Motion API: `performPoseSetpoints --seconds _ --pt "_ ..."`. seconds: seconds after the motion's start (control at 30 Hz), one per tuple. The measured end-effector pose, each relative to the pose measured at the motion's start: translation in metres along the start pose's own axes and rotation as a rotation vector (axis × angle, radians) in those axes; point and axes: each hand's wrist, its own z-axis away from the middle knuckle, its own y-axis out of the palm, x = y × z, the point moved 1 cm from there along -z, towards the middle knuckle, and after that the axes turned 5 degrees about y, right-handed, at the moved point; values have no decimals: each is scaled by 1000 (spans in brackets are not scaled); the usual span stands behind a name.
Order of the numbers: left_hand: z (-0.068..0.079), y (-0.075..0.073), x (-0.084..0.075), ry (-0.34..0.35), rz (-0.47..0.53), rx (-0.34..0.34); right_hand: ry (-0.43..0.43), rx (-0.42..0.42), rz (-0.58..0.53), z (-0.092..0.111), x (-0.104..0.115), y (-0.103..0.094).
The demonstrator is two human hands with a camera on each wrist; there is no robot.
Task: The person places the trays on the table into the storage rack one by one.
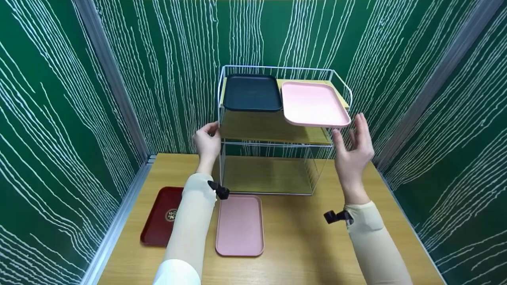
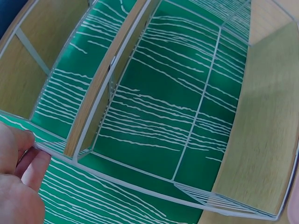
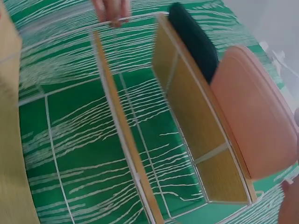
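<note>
A wire shelf rack point(image 1: 276, 194) with wooden boards stands on the table. My left hand point(image 1: 208, 141) pinches its left front post between thumb and fingers, seen closer at the edge of the left wrist view. On the top board sit a black tray point(image 1: 252, 93) at left and a light pink tray point(image 1: 315, 103) at right, which juts past the board's front edge. My right hand point(image 1: 354, 152) is at that pink tray's front right corner, fingers raised and fairly straight, thumb below. Whether it touches the tray is unclear; the right wrist view shows only part of the hand.
On the wooden table point(image 1: 285, 245), a dark red tray point(image 1: 156, 221) with a gold emblem lies at left, partly behind my left forearm. Beside it lies a dusky pink tray point(image 1: 240, 225), before the rack. Green patterned walls point(image 1: 166, 79) enclose the table.
</note>
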Motion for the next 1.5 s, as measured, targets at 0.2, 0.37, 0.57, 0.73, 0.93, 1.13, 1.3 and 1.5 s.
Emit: performPoseSetpoints --seconds 0.2,0.37,0.57,0.73,0.93,1.13,1.3,1.5 --pt "0 -1 1 -18 28 10 -319 -60 116 21 28 7" --pt "0 -1 2 -19 32 10 -232 -91 12 29 45 8" --pt "0 -1 2 -12 33 8 120 -55 -120 32 40 12" --pt "-1 -2 2 -5 26 2 442 41 -324 25 16 23" --pt "-2 0 4 17 -8 -20 577 53 -447 21 16 35" --pt "-1 0 4 5 2 -10 655 46 -498 17 18 41" --pt "0 -1 3 -3 4 -5 685 48 -508 13 18 43" --pt "0 -1 2 2 5 2 685 35 -518 9 16 46"
